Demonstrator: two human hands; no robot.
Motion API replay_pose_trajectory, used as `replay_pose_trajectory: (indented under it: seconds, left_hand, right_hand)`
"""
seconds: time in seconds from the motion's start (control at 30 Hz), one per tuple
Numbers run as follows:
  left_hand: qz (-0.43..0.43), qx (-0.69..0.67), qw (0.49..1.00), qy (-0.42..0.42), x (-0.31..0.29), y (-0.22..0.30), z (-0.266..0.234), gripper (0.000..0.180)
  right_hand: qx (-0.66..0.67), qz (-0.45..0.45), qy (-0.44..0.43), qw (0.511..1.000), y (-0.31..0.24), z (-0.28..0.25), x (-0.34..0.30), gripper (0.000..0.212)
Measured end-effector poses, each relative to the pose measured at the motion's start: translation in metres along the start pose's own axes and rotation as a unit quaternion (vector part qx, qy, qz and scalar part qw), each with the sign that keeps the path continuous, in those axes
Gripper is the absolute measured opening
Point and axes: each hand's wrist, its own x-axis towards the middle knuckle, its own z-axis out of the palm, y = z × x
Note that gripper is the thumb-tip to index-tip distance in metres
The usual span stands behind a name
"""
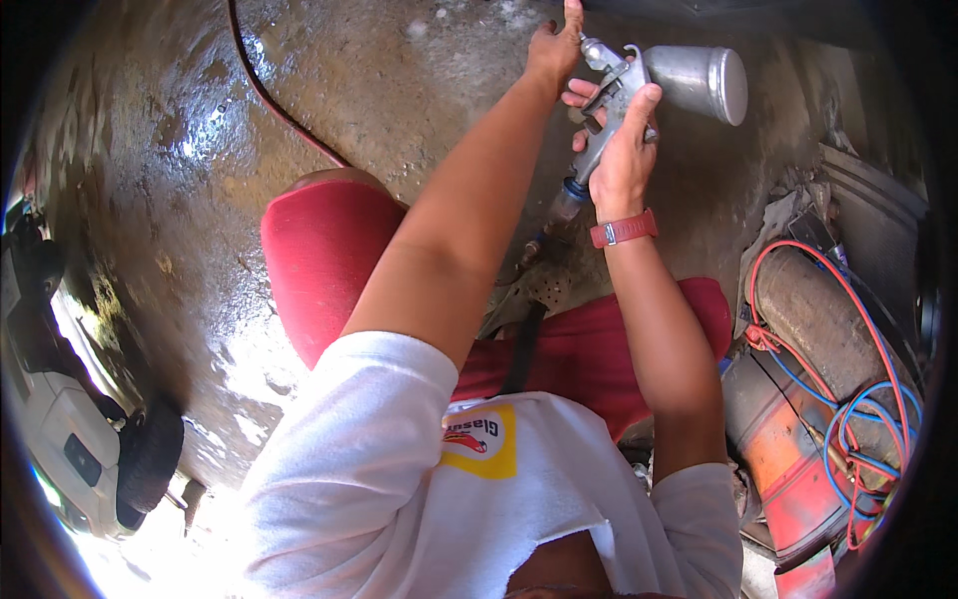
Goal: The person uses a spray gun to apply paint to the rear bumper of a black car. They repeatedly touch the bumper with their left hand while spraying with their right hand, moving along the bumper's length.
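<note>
A silver spray gun is in my right hand, its fingers around the handle and by the trigger, the thumb along the back. The gun's round metal cup lies sideways, pointing right. A fitting with a blue ring and a hose below it join the handle's end. My left hand reaches up beside the gun's nozzle, one digit stretched toward the picture's upper edge. Its other fingers are mostly hidden, and nothing shows in it. Whether it touches the nozzle is unclear.
A dark panel spans the upper right edge. The dark red hose crosses the wet, rough floor. At right, coiled red and blue hoses lie over a rusty cylinder and an orange-red container. A white-and-black wheeled object stands left.
</note>
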Motion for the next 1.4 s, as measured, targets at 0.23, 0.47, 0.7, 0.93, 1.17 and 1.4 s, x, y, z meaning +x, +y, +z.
replay_pose_trajectory:
  seconds: [0.23,0.47,0.7,0.93,1.17,1.4]
  left_hand:
    - [0.018,-0.033,0.999,0.024,0.013,-0.011,-0.055,0.124]
    - [0.021,-0.277,0.961,-0.003,0.019,-0.01,-0.083,0.104]
    - [0.094,-0.561,0.82,-0.071,0.027,0.02,-0.113,0.109]
    - [0.034,-0.574,0.817,-0.052,0.016,0.044,-0.127,0.128]
    - [0.033,-0.497,0.861,-0.101,-0.001,0.057,-0.136,0.12]
    - [0.013,-0.477,0.87,-0.122,-0.019,0.081,-0.149,0.116]
  right_hand:
    - [-0.001,0.001,0.0,1.0,-0.002,0.001,-0.003,0.076]
    - [-0.04,-0.039,-0.029,0.998,-0.003,0.03,-0.005,0.072]
    - [-0.084,-0.051,-0.037,0.994,-0.002,0.053,-0.004,0.069]
    - [-0.103,-0.059,-0.033,0.992,-0.004,0.068,0.003,0.071]
    - [-0.161,-0.11,-0.056,0.979,-0.005,0.089,0.0,0.068]
    - [-0.162,-0.097,-0.06,0.98,-0.006,0.107,0.004,0.068]
